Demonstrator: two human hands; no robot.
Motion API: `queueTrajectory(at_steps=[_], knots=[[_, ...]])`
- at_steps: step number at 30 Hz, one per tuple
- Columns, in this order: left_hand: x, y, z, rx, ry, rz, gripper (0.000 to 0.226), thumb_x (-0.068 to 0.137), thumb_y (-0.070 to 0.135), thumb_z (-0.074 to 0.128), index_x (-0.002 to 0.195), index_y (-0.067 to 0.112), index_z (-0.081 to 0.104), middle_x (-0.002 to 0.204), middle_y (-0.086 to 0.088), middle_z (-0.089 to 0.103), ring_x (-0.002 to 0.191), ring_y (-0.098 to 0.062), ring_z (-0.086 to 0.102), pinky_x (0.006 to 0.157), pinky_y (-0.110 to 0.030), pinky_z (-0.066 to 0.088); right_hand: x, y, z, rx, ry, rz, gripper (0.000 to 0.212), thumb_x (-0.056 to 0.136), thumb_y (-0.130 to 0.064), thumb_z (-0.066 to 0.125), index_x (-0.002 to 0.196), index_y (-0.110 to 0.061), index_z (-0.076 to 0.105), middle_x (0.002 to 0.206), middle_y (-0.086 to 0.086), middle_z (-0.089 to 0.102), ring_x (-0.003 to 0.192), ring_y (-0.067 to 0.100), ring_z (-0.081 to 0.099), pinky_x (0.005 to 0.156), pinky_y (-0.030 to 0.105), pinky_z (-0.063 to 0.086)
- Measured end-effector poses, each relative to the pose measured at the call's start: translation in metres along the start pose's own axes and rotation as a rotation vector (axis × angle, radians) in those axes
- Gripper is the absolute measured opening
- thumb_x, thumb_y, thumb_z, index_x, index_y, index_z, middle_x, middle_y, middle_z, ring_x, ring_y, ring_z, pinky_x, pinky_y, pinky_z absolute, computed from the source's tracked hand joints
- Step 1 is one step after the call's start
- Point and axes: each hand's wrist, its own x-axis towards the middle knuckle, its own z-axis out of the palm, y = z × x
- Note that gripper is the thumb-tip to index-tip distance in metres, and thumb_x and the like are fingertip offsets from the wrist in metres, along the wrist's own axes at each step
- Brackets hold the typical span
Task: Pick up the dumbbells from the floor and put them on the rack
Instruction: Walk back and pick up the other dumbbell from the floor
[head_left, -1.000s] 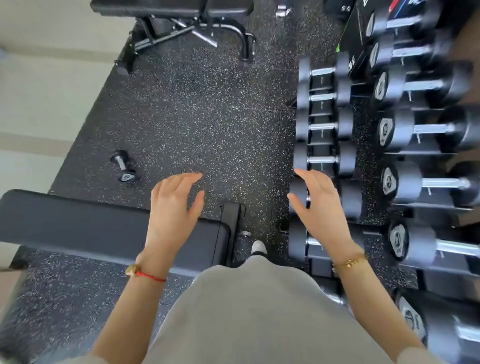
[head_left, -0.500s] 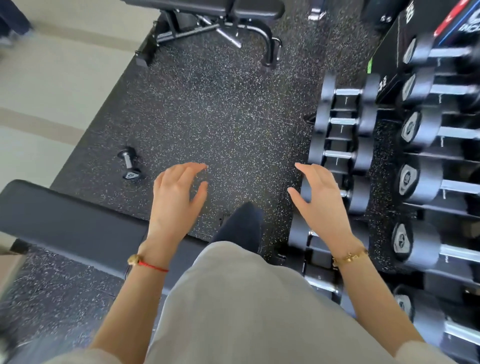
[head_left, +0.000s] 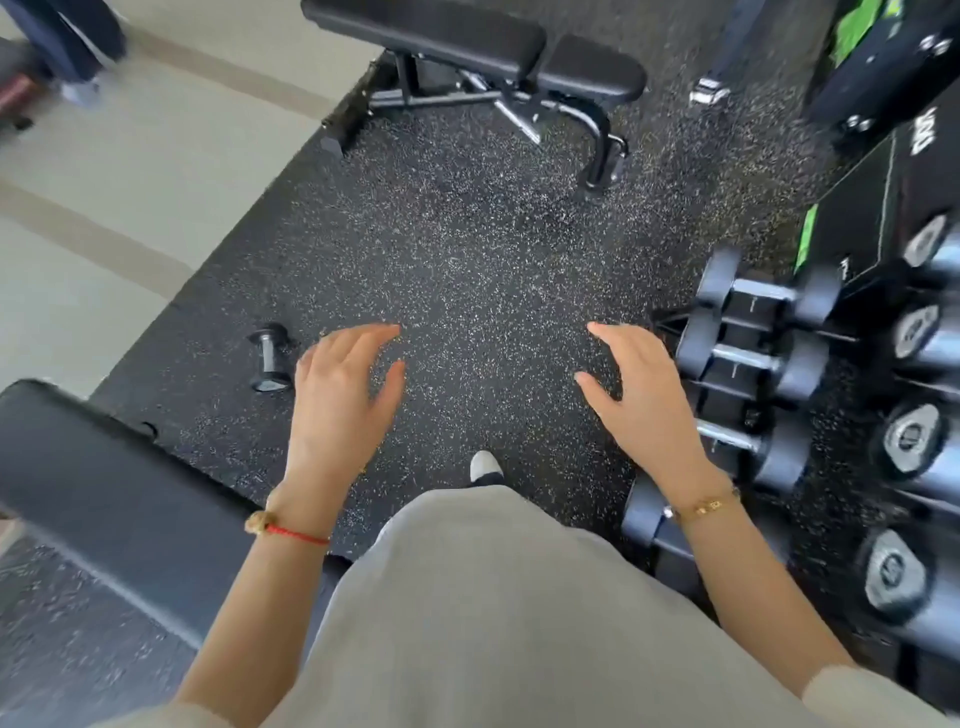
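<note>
Black and small, one round-ended metal dumbbell (head_left: 270, 359) lies on the speckled rubber floor (head_left: 467, 249), just left of the left hand (head_left: 343, 395). Both hands, the right hand (head_left: 641, 400) too, are spread and empty, ready to reach. The black dumbbell rack (head_left: 748, 358) waits at the right.

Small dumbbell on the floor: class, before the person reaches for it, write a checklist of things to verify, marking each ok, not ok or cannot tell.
1. Left hand free: ok, open and holding nothing.
2. Right hand free: ok, open and holding nothing.
3. Small dumbbell reachable: ok, it lies alone on the rubber floor, just left of the left hand.
4. Path clear: ok, the near bench sits beside the dumbbell, not over it.
5. Free slot on the rack: cannot tell, visible slots look filled.
6. Dumbbell weight: cannot tell, marking unreadable.
</note>
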Motion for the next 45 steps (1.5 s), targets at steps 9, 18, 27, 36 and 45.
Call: queueTrajectory(at_steps=[9, 18, 27, 36, 45], knots=[[0.114, -0.025, -0.011, 0.043, 0.106, -0.133, 0.034, 0.09, 0.02, 0.064, 0.124, 0.017, 0.063, 0.117, -0.003, 0.067, 0.111, -0.028, 0.061, 0.098, -0.052, 0.045, 0.166, -0.014, 0.009, -0.011, -0.078, -0.163, 0.049, 0.093, -0.031, 0.058, 0.138, -0.018, 0.045, 0.137, 0.002, 0.05, 0.135, 0.02, 0.037, 0.112, 0.041, 0.034], [0.187, -0.052, -0.013, 0.088, 0.206, -0.344, 0.033, 0.091, 0.02, 0.062, 0.123, 0.015, 0.064, 0.122, -0.001, 0.067, 0.115, -0.027, 0.061, 0.1, -0.052, 0.044, 0.314, -0.043, 0.044, 0.022, -0.21, -0.401, 0.049, 0.092, -0.031, 0.059, 0.137, -0.017, 0.046, 0.135, 0.0, 0.051, 0.133, 0.017, 0.039, 0.112, 0.038, 0.035], [0.271, -0.052, -0.009, 0.147, 0.362, -0.678, 0.034, 0.09, 0.021, 0.064, 0.124, 0.016, 0.064, 0.123, 0.001, 0.066, 0.118, -0.025, 0.059, 0.105, -0.047, 0.041, 0.49, -0.088, 0.058, -0.014, -0.365, -0.744, 0.05, 0.093, -0.032, 0.059, 0.138, -0.017, 0.045, 0.137, 0.001, 0.051, 0.135, 0.017, 0.038, 0.114, 0.035, 0.031], [0.326, -0.051, 0.006, 0.176, 0.474, -0.912, 0.036, 0.089, 0.022, 0.066, 0.125, 0.022, 0.062, 0.122, 0.003, 0.067, 0.116, -0.023, 0.061, 0.104, -0.047, 0.044, 0.597, -0.137, 0.085, -0.009, -0.487, -0.956, 0.05, 0.093, -0.034, 0.057, 0.139, -0.019, 0.044, 0.139, 0.0, 0.05, 0.136, 0.017, 0.038, 0.114, 0.033, 0.028], [0.359, -0.093, 0.0, 0.172, 0.494, -1.095, 0.034, 0.091, 0.021, 0.064, 0.125, 0.018, 0.063, 0.124, 0.001, 0.066, 0.118, -0.024, 0.059, 0.106, -0.046, 0.042, 0.646, -0.199, 0.136, -0.021, -0.635, -1.076, 0.05, 0.094, -0.033, 0.057, 0.14, -0.017, 0.044, 0.14, 0.002, 0.049, 0.137, 0.018, 0.036, 0.114, 0.032, 0.026]])
